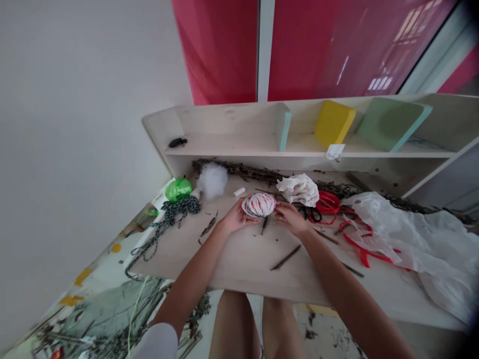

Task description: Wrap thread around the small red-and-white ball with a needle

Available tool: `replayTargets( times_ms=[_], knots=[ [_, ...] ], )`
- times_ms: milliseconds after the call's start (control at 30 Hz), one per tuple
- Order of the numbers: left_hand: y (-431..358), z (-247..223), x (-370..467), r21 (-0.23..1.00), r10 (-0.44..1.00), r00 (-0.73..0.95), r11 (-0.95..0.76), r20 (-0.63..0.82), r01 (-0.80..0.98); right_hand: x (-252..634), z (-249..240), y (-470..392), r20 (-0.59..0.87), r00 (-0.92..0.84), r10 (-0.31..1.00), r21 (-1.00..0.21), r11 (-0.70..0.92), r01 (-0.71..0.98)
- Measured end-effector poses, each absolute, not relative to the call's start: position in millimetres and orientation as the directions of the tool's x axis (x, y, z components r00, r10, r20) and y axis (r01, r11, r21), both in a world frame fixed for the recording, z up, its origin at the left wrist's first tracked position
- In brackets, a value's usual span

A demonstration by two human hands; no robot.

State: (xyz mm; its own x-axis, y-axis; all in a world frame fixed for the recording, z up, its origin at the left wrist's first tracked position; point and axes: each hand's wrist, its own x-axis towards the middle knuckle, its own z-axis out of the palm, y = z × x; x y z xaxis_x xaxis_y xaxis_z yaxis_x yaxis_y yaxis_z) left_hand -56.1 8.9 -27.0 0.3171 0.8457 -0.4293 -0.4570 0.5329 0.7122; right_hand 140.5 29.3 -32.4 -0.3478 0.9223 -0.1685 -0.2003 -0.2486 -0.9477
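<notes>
A round ball wrapped in white and red strands [259, 204] is held up over the desk, with darker cord along its lower edge. My left hand [236, 216] is closed around the ball's left side. At its right edge, the fingers of my right hand [292, 218] are pressed together against the ball; whether they also pinch a loose strand is too small to tell. Beneath the ball a short dark stick-like piece [265, 224] shows. A crumpled white paper [298, 189] lies just beyond my right hand, beside black cord loops [313, 214].
Dark green cord [175, 212], a green bundle [178, 189] and white stuffing [212, 180] lie at left. Red ribbon [328, 203] and clear plastic [422, 234] spread at right. Twigs [286, 257] are scattered on the desk [247, 264]. A shelf [232, 144] stands behind.
</notes>
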Motion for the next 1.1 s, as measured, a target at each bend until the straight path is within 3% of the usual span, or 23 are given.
replayTargets(
  times_ms=[167,467,733,933,1100],
  knots=[
    [14,-28,-53,0.705,0.858,0.295,0.514,-0.421,-0.489,139,-37,32,-0.175,-0.310,0.935,-0.960,-0.231,-0.155],
    [21,-47,-53,0.711,0.954,0.137,0.290,-0.265,-0.640,132,-40,28,-0.074,-0.322,0.944,-0.993,-0.100,-0.065],
    [19,-36,-49,0.754,0.975,-0.054,0.130,-0.214,-0.644,132,-41,29,-0.098,-0.364,0.926,-0.992,-0.119,-0.036],
    [20,-34,-47,0.796,0.983,-0.024,0.133,-0.182,-0.591,132,-41,29,-0.103,-0.391,0.915,-0.994,-0.113,-0.002],
    [22,-33,-53,0.686,0.983,-0.005,0.125,-0.184,-0.717,132,-40,30,-0.112,-0.385,0.916,-0.993,-0.117,0.010]
  ],
)
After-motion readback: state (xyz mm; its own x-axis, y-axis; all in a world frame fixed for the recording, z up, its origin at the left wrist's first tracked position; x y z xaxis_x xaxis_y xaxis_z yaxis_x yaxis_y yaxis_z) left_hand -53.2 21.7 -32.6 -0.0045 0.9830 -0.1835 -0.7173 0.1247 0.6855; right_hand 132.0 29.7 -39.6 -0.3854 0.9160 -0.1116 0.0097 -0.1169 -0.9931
